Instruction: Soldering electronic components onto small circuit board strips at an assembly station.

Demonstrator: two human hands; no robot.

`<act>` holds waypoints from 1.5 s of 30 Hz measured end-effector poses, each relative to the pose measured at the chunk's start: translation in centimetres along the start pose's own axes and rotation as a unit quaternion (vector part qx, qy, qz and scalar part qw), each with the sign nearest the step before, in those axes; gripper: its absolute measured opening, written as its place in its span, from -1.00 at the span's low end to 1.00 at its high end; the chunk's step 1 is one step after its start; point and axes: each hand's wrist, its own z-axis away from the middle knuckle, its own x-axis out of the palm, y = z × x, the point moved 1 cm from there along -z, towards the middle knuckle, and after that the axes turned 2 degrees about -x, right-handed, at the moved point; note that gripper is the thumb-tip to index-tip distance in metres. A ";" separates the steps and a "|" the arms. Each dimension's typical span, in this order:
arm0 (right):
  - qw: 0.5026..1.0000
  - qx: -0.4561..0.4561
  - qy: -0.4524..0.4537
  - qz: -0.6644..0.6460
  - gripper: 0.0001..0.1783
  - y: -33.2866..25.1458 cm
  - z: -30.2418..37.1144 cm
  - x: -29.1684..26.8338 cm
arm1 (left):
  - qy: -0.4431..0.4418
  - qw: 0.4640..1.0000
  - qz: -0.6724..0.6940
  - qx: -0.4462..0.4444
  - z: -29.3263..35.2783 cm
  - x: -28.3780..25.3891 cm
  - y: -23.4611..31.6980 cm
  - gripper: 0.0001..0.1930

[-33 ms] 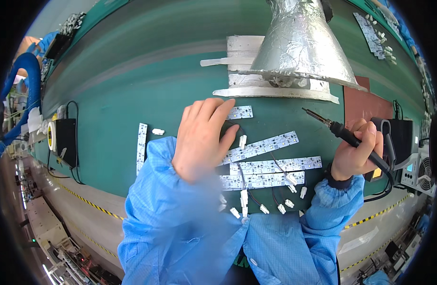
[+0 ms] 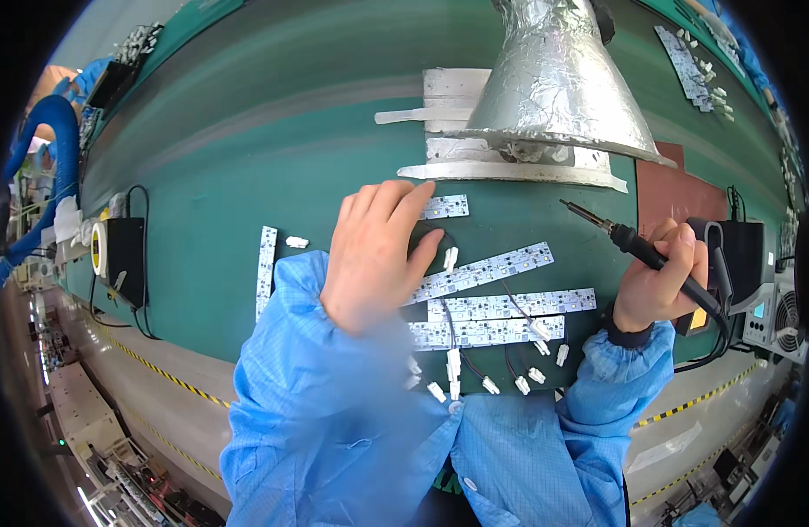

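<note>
My left hand is bent over the left end of a short white LED circuit board strip; its fingertips rest at the strip and the thumb stands apart from the index finger. A dark wire with a white connector curves past the thumb. At the right, my right hand grips a black soldering iron, whose bare metal tip points up and left in the air. Nearer to me lie a slanted board strip and two more, the middle strip and the nearest strip, with wires and several white connectors.
A foil-covered hood stands over a white taped plate at the back. Another strip and a loose connector lie left of my arm. A black boxed device stands far left; a soldering station stands right.
</note>
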 end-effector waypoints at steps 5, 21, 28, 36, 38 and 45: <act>1.000 0.012 0.008 0.002 -0.62 0.1 -0.2 -0.4 | -0.020 1.000 0.002 -0.001 0.2 -0.3 -0.6 -0.65; 0.999 0.031 -0.029 -0.009 -0.69 3.5 -0.8 -4.2 | 0.086 0.989 0.116 0.037 1.4 -1.0 -1.0 -0.67; 0.992 0.061 -0.006 0.107 -0.50 -0.2 -2.5 -8.9 | 0.052 0.989 0.140 0.017 1.4 -0.4 -1.7 -0.69; 0.959 -0.009 0.107 0.262 -0.49 -6.6 6.7 -10.9 | 0.005 0.999 0.048 -0.009 2.1 0.3 -2.7 -0.69; 0.963 0.000 0.109 0.247 -0.51 -6.3 8.6 -11.0 | -0.001 0.999 0.041 -0.012 1.9 0.2 -2.4 -0.70; 0.984 0.097 0.087 0.124 -0.64 0.3 11.5 -14.6 | 0.067 0.997 0.026 0.021 0.8 -0.4 -1.9 -0.74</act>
